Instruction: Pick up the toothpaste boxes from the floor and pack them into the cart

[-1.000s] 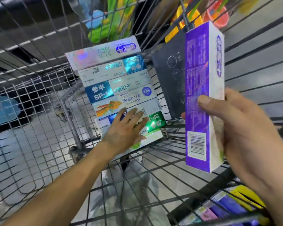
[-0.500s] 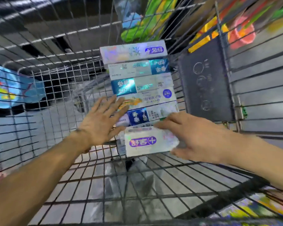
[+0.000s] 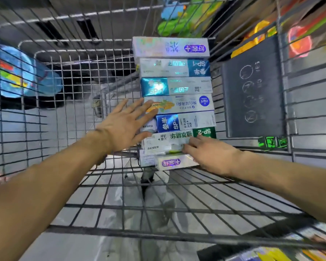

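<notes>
A view from head height looks down into a wire shopping cart [image 3: 109,194]. A row of toothpaste boxes [image 3: 175,102] lies flat on the cart's wire floor, packed side by side against the cart's right-hand wall, running from near the person to the far end. The box nearest the person, the purple-logo box [image 3: 172,162], sits at the near end of the row, touching the green-and-white box [image 3: 169,142] just beyond it.

The left hand [image 3: 124,127] is spread flat, its fingers [image 3: 139,108] released and straight, resting against the left edge of the row beside the middle boxes. The right hand [image 3: 209,153] lies at the right end of the purple-logo box, knuckles up, its fingers [image 3: 191,146] reaching onto the green-and-white box; whether they curl round the purple-logo box is hidden by the back of the hand.

A dark panel [image 3: 252,91] with faint circular symbols hangs on the cart wall, just right of the row. Blurred colourful packages [image 3: 188,17] show through the wire beyond the far end of the row.
</notes>
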